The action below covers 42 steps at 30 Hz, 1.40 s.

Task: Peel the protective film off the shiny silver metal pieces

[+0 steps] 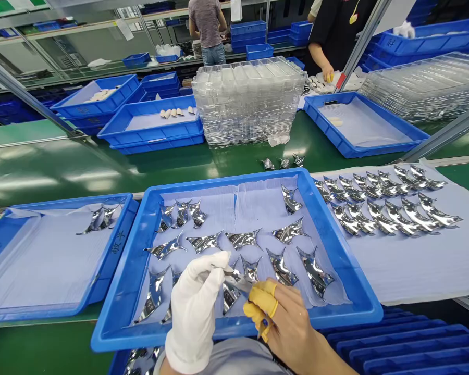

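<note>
My left hand (195,312), in a white glove, pinches a small shiny metal piece above the blue tray (121,302). Yellow finger covers are on my right hand (283,317), whose fingers close round a slim tool (240,283) that reaches toward the piece. The tool's exact shape is blurred. Several curved, pointed chrome pieces (316,272) lie in rows on the tray's white liner, some partly behind my hands.
Left is a blue tray (97,284) with chrome pieces. A white sheet (406,265) at right bears two rows of them. Behind stand clear plastic trays (250,104) and a blue tray (346,148). Two people work beyond, one person's hand (327,72) at white pieces.
</note>
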Available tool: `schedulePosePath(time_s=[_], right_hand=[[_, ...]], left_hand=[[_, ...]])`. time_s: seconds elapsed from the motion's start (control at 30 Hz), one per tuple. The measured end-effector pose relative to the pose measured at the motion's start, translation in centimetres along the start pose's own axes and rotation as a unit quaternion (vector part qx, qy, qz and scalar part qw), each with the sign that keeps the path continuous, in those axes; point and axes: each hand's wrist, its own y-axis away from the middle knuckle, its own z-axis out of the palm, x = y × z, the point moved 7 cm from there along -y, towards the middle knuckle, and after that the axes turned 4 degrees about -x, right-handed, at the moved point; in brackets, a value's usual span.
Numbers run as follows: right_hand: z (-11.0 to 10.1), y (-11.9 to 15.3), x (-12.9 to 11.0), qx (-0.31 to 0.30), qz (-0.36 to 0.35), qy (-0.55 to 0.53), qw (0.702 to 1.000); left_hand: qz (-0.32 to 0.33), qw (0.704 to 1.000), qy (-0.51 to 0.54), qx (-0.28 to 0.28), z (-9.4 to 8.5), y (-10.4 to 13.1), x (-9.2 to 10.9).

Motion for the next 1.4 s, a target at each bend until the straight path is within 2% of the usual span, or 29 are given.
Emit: schedulePosePath(time_s=[0.17,0.27,0.33,0.43,0.6,0.73,0.87,0.93,1.03,1.13,1.23,1.3,1.4], right_hand=[[0.2,0.5,0.4,0.009,0.016,-0.009,1.0],[0.2,0.6,0.9,0.005,0.053,-0.039,0.998],[0.0,0.4,1.0,0.006,0.06,-0.048,0.997],[-0.4,0.0,0.4,0.017,0.032,-0.029,0.999],[-0.5,-0.6,-0.2,0.007,-0.019,-0.011,1.0],[-0.1,-0.7,1.1,0.013,0.038,-0.086,0.996],[1.0,-0.7,2.9,0.01,0.115,-0.199,0.973],[1.4,-0.7,3.4,0.015,0.134,-0.237,0.962],[1.6,-0.8,3.6,0.011,0.156,-0.281,0.947],[1.7,-0.8,3.4,-0.012,0.195,-0.339,0.92],[1.8,-0.7,3.3,-0.031,0.253,-0.409,0.876],[2.0,-0.5,3.3,-0.035,0.29,-0.447,0.845],[2.8,0.2,3.4,-0.038,0.338,-0.513,0.788]], left_hand=[[-0.021,0.998,-0.023,0.046,-0.4,0.0,0.2],[-0.014,0.996,-0.077,0.03,-0.5,0.2,0.2],[0.02,0.991,-0.13,0.01,-0.3,0.3,0.5],[0.081,0.979,-0.189,0.004,0.2,0.5,1.4],[0.178,0.966,-0.186,0.003,1.0,0.9,3.5],[0.263,0.942,-0.201,-0.061,1.6,1.4,5.3],[0.355,0.884,-0.265,-0.152,2.7,2.3,6.8],[0.371,0.869,-0.282,-0.168,3.2,2.6,7.2],[0.342,0.893,-0.253,-0.146,3.0,2.4,7.0],[0.263,0.939,-0.199,-0.095,2.1,1.6,5.8],[0.127,0.978,-0.161,-0.022,0.6,0.2,3.5],[0.038,0.99,-0.137,0.008,-0.1,-0.6,2.1],[-0.023,0.994,-0.11,0.015,0.0,-1.2,1.3]])
